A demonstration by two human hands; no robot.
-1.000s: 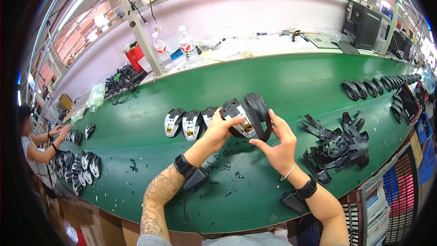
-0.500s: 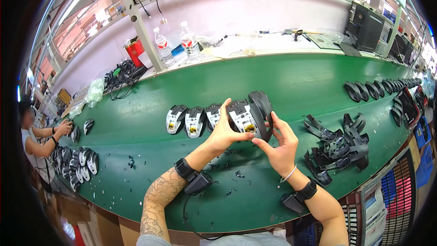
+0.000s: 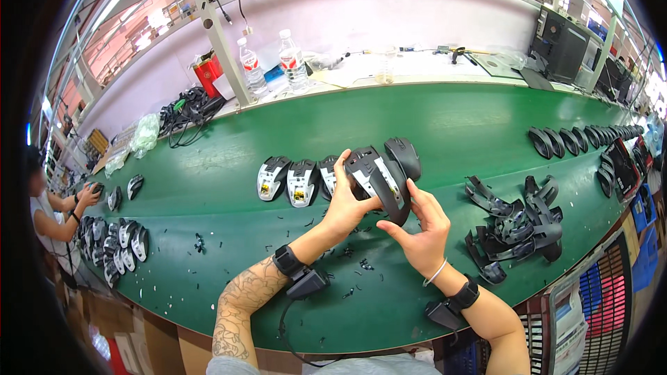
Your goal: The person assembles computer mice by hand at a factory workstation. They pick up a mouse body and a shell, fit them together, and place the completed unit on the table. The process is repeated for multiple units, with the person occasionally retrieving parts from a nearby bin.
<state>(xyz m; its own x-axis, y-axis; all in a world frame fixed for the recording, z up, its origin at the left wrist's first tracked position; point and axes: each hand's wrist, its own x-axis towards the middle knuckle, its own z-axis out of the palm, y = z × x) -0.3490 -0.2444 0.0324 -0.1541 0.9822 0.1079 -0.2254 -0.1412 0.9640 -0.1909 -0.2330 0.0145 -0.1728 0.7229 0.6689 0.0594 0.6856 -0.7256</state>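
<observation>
My left hand (image 3: 342, 203) is closed around a partly assembled computer mouse (image 3: 363, 161), grey and black with a white frame. A curved black shell piece (image 3: 390, 200) lies slantwise over the mouse's near right side, with my right hand (image 3: 425, 235) gripping its right edge between fingers and thumb. How far the piece sits against the mouse I cannot tell. Just behind it is another dark mouse part (image 3: 404, 156), partly hidden. Left of my hands stand similar open mice in a row, among them one mouse (image 3: 273, 178) and its neighbour (image 3: 301, 183), both showing yellow inside.
Loose black shells (image 3: 517, 226) are heaped at right, and a line of dark shells (image 3: 570, 140) runs at far right. Small dark bits (image 3: 366, 264) dot the green table (image 3: 257, 305). At left a co-worker (image 3: 52, 215) handles a part beside piled mice (image 3: 114, 246). Water bottles (image 3: 292, 62) stand behind.
The black shell piece has swung from the mouse's right side to across its near side. My right hand has shifted slightly left and down, its fingers lower on the piece.
</observation>
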